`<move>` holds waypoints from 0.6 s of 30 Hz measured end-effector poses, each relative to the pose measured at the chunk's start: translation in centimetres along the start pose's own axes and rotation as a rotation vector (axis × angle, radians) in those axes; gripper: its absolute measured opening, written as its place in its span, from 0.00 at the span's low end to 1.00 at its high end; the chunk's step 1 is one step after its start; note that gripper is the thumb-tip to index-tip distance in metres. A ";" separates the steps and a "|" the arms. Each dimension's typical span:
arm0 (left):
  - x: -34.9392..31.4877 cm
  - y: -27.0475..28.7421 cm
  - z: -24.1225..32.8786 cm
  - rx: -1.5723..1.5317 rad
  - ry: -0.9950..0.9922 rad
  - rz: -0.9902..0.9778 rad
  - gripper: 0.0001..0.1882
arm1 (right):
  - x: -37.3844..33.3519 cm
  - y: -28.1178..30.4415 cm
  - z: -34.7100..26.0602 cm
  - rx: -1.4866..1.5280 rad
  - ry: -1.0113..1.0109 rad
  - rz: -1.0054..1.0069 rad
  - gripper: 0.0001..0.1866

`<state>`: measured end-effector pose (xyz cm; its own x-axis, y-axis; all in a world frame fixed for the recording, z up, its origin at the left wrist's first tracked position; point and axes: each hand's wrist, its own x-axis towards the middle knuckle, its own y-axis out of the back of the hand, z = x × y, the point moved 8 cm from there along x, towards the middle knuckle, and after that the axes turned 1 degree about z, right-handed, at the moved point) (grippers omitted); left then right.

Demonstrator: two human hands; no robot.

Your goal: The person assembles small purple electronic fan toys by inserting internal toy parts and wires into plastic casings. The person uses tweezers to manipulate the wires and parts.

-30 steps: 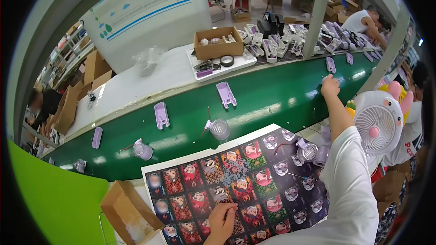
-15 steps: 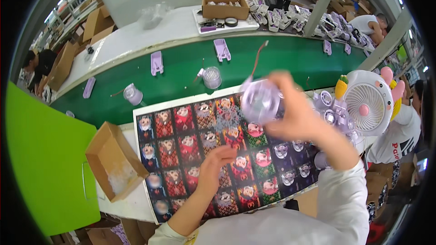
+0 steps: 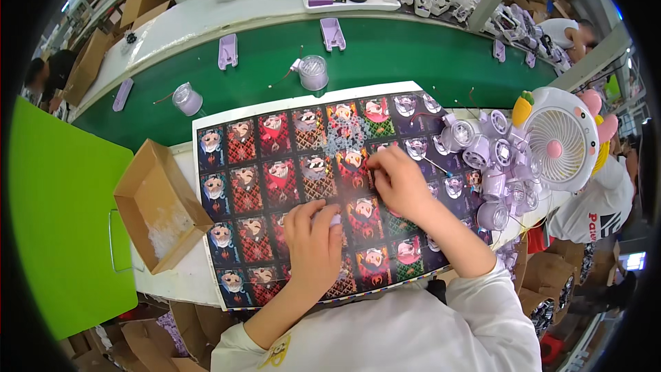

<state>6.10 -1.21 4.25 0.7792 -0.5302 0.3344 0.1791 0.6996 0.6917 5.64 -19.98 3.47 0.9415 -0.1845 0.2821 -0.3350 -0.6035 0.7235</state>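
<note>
My left hand (image 3: 313, 244) rests low over a dark sheet printed with rows of cartoon figures (image 3: 244, 215). Its fingers are curled, and a small lilac piece (image 3: 335, 220) peeks out beside the fingertips; most of it is hidden. My right hand (image 3: 399, 182) is bent down onto the sheet, thumb and fingers drawn together. Whatever is between them, if anything, is too small to make out. Just beyond its fingertips lies a loose pile of small clear pieces (image 3: 346, 134). Right of that hand, several lilac round housings with clear parts (image 3: 475, 153) are heaped together.
A lilac fan with pink ears (image 3: 554, 141) stands right of the heap. An open cardboard box (image 3: 141, 196) sits left of the sheet. Beyond runs a green belt (image 3: 265, 62) carrying lilac trays (image 3: 332, 33) and clear-topped round housings (image 3: 313, 74). A thin rod (image 3: 437, 167) lies near the heap.
My right hand has come down to the sheet and no longer holds the lilac round housing with its trailing wire. My left hand stays low over the sheet. The whole view has tilted downward.
</note>
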 end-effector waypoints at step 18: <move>1.3 1.6 2.0 -0.047 -0.478 -0.222 0.13 | 3.4 -2.1 0.4 -0.367 0.103 0.082 0.09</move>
<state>6.24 -1.72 7.06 0.3605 -0.8195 0.4455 0.3434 0.5607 0.7535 9.55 -19.62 2.66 0.9087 -0.1306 0.3964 -0.4174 -0.2687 0.8681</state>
